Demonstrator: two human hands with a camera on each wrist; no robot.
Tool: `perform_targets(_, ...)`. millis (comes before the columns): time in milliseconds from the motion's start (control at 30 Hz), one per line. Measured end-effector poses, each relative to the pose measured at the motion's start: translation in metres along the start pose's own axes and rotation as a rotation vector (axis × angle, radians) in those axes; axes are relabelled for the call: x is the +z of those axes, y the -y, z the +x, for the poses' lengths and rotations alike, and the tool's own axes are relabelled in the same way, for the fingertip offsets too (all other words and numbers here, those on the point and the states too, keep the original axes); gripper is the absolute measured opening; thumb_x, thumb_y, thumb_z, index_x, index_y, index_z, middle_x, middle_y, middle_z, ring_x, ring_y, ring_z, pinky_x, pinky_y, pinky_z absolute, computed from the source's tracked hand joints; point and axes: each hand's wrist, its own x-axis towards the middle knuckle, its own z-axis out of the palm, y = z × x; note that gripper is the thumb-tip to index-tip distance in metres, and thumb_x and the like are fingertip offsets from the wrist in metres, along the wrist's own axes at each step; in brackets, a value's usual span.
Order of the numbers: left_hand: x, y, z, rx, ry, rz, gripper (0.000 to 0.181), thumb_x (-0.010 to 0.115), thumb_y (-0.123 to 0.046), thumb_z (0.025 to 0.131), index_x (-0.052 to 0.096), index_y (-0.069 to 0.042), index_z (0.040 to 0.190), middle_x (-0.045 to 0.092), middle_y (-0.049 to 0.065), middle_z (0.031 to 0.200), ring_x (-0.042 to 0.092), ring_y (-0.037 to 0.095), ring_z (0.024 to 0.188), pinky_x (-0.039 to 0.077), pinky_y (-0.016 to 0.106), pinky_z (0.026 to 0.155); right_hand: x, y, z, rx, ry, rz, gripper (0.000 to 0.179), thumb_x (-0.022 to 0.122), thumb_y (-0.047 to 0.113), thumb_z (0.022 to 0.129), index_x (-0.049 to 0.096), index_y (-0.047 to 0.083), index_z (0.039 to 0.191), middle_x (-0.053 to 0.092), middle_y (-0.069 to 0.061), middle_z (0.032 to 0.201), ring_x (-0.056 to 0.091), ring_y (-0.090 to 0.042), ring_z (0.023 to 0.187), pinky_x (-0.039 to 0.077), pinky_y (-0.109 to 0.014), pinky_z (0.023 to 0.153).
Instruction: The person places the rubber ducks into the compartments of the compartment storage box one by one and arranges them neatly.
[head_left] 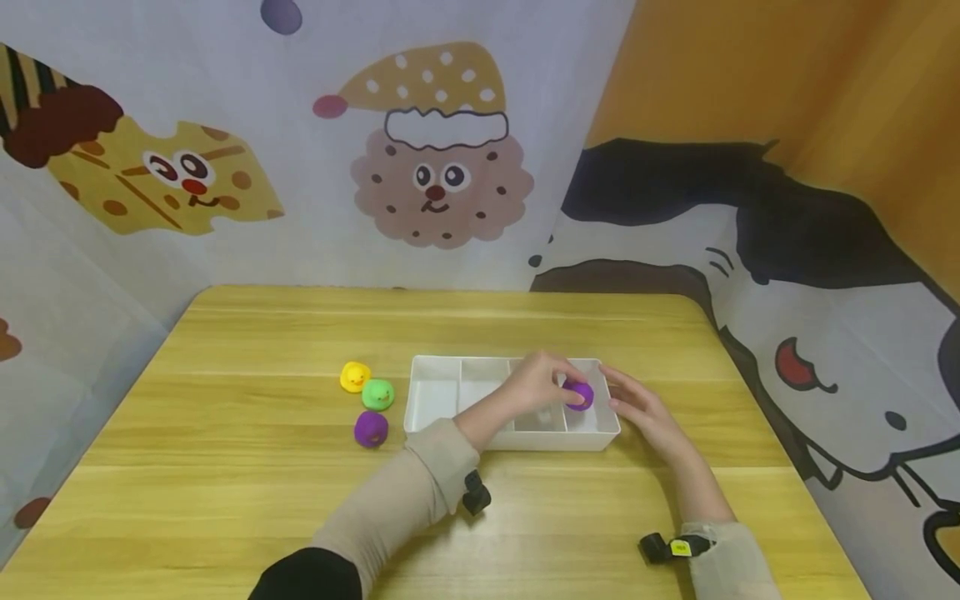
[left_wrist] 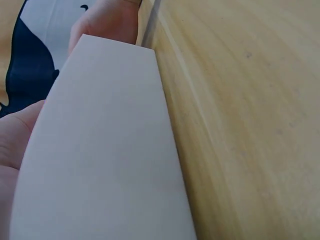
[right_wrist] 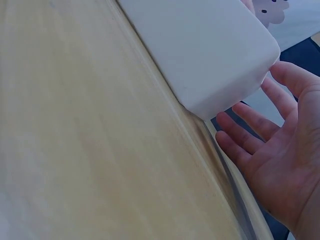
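Observation:
A white divided box (head_left: 480, 444) stands on the table. My left hand (head_left: 534, 385) reaches across it and pinches a round purple toy (head_left: 580, 395) between thumb and fingers, over the far-right compartment. In the left wrist view the box's side wall (left_wrist: 100, 140) hides the toy and most of the hand. At the box's right end is my right hand (head_left: 648, 421), its fingers spread and only slightly bent. The right wrist view shows the thumb and fingertips (right_wrist: 227, 120) right by the box's end wall (right_wrist: 235, 97).
Left of the box lie a yellow toy duck (head_left: 355, 377), a green toy duck (head_left: 378, 394) and another round purple toy (head_left: 371, 429). The wooden table (head_left: 225, 500) ends at the back against a printed cloth (head_left: 262, 258).

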Motion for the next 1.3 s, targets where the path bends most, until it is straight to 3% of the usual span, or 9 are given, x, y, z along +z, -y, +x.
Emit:
perform_targets(233, 0.007, 0.005, 0.003, -0.046, 0.001, 0.070, 0.030, 0.081, -0.023, 0.077, 0.075, -0.014, 0.105, 0.070, -0.007, 0.099, 0.060, 0.007, 0.095, 0.044, 0.022, 0.085, 0.001, 0.001, -0.001, 0.016, -0.015, -0.023, 0.050, 0.050, 0.004, 0.098, 0.034, 0.000, 0.145, 0.040, -0.033, 0.138, 0.052, -0.013, 0.117, 0.043, -0.024, 0.093)
perform_targets(500, 0.012, 0.003, 0.007, -0.070, 0.029, 0.133, 0.029, 0.082, -0.023, 0.077, 0.075, -0.016, 0.103, 0.071, -0.007, 0.098, 0.061, 0.007, 0.093, 0.043, 0.017, 0.080, 0.001, 0.000, -0.001, 0.007, -0.009, -0.036, 0.049, 0.049, 0.004, 0.098, 0.034, 0.000, 0.145, 0.038, -0.033, 0.139, 0.052, -0.008, 0.116, 0.042, -0.023, 0.093)
perform_targets(833, 0.016, 0.007, 0.014, -0.079, 0.070, 0.189, 0.027, 0.083, -0.024, 0.075, 0.076, -0.018, 0.101, 0.070, -0.011, 0.093, 0.059, 0.002, 0.086, 0.043, 0.015, 0.078, 0.000, 0.002, -0.001, 0.051, -0.021, -0.026, 0.051, 0.051, 0.007, 0.098, 0.035, 0.003, 0.146, 0.037, -0.028, 0.143, 0.051, -0.008, 0.118, 0.042, -0.023, 0.094)
perform_targets(1300, 0.016, -0.003, 0.018, -0.172, 0.113, 0.252, 0.029, 0.084, -0.021, 0.074, 0.075, -0.019, 0.101, 0.069, -0.011, 0.090, 0.059, 0.006, 0.087, 0.043, 0.019, 0.079, 0.000, 0.002, -0.001, 0.043, -0.026, -0.057, 0.050, 0.051, 0.006, 0.098, 0.036, 0.003, 0.146, 0.038, -0.027, 0.143, 0.052, -0.008, 0.117, 0.042, -0.023, 0.093)
